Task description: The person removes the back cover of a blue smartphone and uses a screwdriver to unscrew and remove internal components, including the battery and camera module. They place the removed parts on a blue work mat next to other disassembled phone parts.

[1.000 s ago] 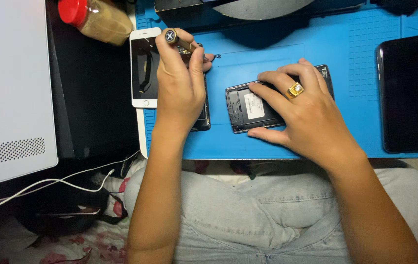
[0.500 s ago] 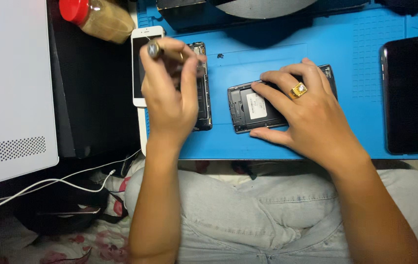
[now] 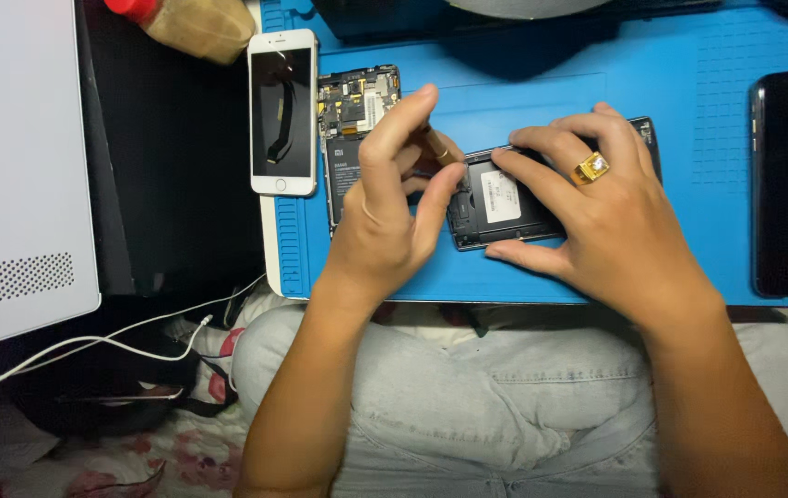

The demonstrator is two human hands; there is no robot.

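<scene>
Head view: left hand (image 3: 385, 217) pinches screwdriver (image 3: 437, 148) at opened phone (image 3: 495, 198) edge; right hand (image 3: 611, 217) flat on it.

A: What do the hands hold?
B: The left hand (image 3: 385, 217) pinches a screwdriver (image 3: 437, 148) against an opened black phone (image 3: 505, 198); the right hand (image 3: 606, 221) presses it onto a blue mat (image 3: 671, 101).

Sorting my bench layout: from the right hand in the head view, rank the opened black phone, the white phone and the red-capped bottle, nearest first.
1. Opened black phone, under the right hand.
2. White phone, left on the mat.
3. Red-capped bottle, far top left.
</scene>
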